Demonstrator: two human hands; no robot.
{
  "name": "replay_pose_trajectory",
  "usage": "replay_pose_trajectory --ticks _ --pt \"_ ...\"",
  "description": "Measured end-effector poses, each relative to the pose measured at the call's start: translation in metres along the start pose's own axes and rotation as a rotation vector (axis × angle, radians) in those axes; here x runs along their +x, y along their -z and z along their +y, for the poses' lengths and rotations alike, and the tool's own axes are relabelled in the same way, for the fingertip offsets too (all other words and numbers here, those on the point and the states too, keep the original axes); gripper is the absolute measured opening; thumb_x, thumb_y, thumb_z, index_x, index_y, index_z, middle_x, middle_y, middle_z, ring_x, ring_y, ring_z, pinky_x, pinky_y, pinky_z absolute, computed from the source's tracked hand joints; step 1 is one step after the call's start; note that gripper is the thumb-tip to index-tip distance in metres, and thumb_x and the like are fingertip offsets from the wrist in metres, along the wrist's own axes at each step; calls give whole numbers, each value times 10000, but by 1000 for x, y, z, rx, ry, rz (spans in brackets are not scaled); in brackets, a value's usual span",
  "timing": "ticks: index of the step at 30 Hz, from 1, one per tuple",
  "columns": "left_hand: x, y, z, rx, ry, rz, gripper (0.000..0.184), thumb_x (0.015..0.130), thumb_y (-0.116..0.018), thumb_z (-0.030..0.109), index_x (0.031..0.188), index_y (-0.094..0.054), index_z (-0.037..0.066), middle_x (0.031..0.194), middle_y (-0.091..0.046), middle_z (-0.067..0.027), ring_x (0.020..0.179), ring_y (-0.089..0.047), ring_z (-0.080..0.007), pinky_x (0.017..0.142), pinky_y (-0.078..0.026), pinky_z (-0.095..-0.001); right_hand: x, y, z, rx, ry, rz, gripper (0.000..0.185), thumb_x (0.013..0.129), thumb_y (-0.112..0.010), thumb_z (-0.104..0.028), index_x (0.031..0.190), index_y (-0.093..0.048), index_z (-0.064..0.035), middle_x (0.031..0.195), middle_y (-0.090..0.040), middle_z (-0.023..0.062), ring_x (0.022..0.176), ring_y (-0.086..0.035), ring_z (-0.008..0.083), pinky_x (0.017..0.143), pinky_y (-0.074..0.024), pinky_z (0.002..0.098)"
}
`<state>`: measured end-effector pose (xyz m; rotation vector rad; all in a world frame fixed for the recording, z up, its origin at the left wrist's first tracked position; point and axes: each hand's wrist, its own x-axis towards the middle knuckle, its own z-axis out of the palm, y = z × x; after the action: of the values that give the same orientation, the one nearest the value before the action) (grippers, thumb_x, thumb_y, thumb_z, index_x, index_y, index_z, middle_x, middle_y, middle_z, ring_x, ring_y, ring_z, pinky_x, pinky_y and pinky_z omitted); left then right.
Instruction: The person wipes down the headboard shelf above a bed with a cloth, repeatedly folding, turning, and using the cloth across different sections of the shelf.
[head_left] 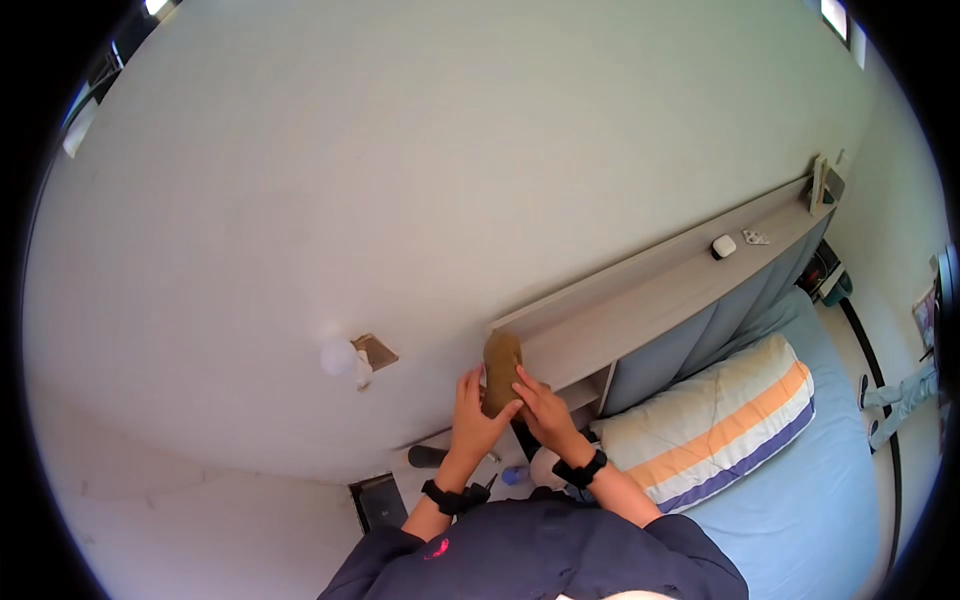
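Observation:
Between my two hands is an olive-brown, rounded, elongated thing (pixel 503 362) that looks soft; its exact kind I cannot make out. It is upright in front of the near end of the headboard shelf. My left hand (pixel 475 415) presses against its left side, the thumb across its lower part. From the right, my right hand (pixel 542 405) grips it with the fingers on its front. The lower end is partly hidden by my hands. Both wrists wear black bands.
A wooden headboard shelf (pixel 640 290) runs along the wall with a small white case (pixel 723 246) on it. Right of me lies a striped pillow (pixel 720 420) on a blue bed (pixel 790 520). Below my left hand are a dark cylinder (pixel 427 457) and a wall lamp (pixel 340 357) farther left.

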<state>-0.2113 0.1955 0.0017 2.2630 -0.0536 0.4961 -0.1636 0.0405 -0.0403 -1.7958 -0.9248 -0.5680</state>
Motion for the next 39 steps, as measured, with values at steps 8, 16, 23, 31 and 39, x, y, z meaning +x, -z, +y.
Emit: replay_pose_trajectory --ticks 8,16,23,31,39 --pt "-11 -1 30 -191 204 -140 545 711 -801 263 1105 -558 -24 1038 -614 -182 890 -611 -315 784 -493 -389 -36 37 -15 96 -103 -49 441 785 -713 -25 1204 -575 -22 1325 -564 200 1102 -626 328 872 -528 348" --pt "-5 -16 49 -132 -259 -443 325 683 -649 81 997 -574 41 981 -590 -137 871 -589 -359 760 -479 -412 -66 73 -6 463 -718 21 379 866 -668 -76 1221 -545 -24 976 -644 111 808 -640 166 691 -511 293" --pt "-1 -26 55 -146 -312 -499 372 681 -623 57 1044 -555 12 1018 -585 -167 905 -575 -366 835 -469 -414 -84 93 -7 16 -553 19 251 764 -758 -62 974 -643 12 832 -645 128 766 -625 247 671 -498 321" --pt "4 -48 79 -184 -558 -424 500 772 -734 143 1238 -588 32 1124 -604 -147 1016 -581 -334 881 -473 -421 -51 131 -52 -325 -183 -8 196 711 -739 -36 896 -673 -39 829 -654 82 770 -634 273 681 -503 357" --pt "18 -69 126 -60 -862 -272 202 765 -682 25 966 -674 33 939 -682 -70 1038 -634 -289 861 -505 -411 -67 167 -66 -154 -462 179 341 719 -761 -70 1036 -637 -62 1000 -648 107 867 -651 312 744 -536 366"
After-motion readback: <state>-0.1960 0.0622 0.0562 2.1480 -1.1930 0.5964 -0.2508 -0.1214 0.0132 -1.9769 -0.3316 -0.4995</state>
